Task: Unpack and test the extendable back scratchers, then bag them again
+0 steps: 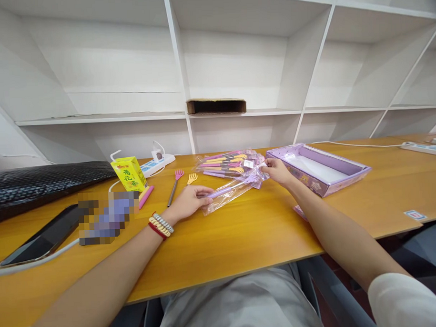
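A clear plastic bag with a purple stick inside slants across the space between my hands. My left hand pinches its lower left end, with the purple handle at the fingertips. At the upper right end, my right hand grips the bag. Just behind lies a pile of bagged sticks with pink, yellow and purple handles and small hand-shaped ends. Beyond my left hand, a pink hand-shaped scratcher with a dark rod and a yellow one rest unwrapped on the table.
An open purple box stands at the right. At the left are a yellow drink carton, a phone, a black patterned bag and a power strip. White shelves rise behind the table.
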Demonstrator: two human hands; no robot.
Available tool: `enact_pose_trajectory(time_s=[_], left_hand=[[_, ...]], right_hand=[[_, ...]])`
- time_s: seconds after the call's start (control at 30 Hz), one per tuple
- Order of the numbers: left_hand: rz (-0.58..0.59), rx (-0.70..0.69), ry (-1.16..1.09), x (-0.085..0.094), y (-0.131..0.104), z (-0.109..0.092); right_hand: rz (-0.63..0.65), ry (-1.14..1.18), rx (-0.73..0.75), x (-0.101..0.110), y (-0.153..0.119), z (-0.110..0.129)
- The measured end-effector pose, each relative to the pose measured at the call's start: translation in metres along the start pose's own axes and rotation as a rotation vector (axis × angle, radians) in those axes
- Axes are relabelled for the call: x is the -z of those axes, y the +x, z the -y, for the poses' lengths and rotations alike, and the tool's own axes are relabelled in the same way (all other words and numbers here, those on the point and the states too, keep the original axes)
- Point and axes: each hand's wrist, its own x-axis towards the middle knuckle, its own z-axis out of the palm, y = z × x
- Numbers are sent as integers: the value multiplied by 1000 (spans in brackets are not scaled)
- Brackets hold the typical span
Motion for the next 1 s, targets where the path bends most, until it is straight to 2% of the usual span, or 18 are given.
enact_pose_trajectory(time_s=[0.13,0.3,0.53,0.6,0.67,0.77,0.87,0.9,0.93,1.0], left_hand=[[6,7,-30,0,0,1],[-11,21,-68,0,2,3],[186,154,-228,-4,-3,1],[207,173,-267,-4,-5,0],[162,189,-335,-5,-5,-1],[7,174,-439,-8,-4,-5],[-104,165,-546,-14,-3,-7],[-113,177,-585,-17,-3,-7],[-112,192,-625,-20,-3,-8],[-91,222,-692,-27,-4,-9]], right_hand=[[5,-9,64,-1,0,-2],[0,40,74,-2,1,-4],[-18,-3,106,-9,-2,0],[-19,29,83,-10,-5,6],[-50,123,55,-11,-7,13],[-146,269,30,-14,-11,24],[-204,219,67,-25,-20,35],[-164,156,100,-32,-25,39],[-57,83,127,-39,-32,44],[266,-37,175,-57,-48,52]])
